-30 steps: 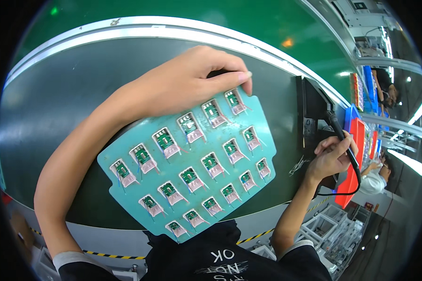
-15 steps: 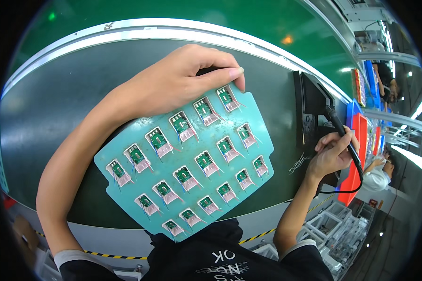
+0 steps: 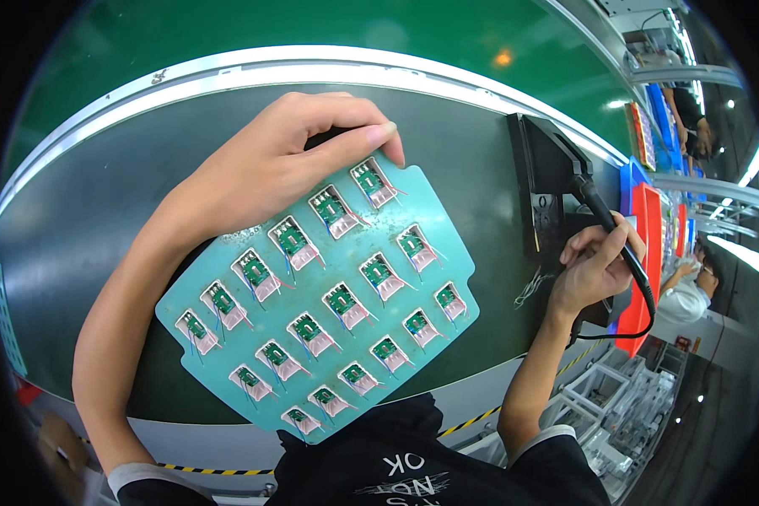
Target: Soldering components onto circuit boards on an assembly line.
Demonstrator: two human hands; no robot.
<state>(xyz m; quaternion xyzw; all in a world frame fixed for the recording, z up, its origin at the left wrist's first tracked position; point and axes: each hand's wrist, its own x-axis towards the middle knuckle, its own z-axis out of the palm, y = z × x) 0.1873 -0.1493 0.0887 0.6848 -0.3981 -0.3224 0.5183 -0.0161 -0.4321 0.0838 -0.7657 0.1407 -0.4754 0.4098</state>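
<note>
My left hand reaches over the far left edge of a turquoise tray, its fingers and thumb closed on the rim near the far corner. Rows of white housings sit in the tray, each with a small green circuit board and thin red and blue wires. The tray lies slanted, its near corner by my dark shirt. At the right, my right hand is wrapped round the black handle of a soldering iron. The iron's front end is at the holder of a black stand, and its tip is hidden.
Loose thin wire lies on the dark work surface beside the stand. A red bin and a blue bin stand beyond my right hand. A pale rail borders the far side. Other people work at far right.
The tray and my left hand have shifted slightly left, and the whole view has moved a little. My right hand keeps hold of the soldering iron at the stand.
</note>
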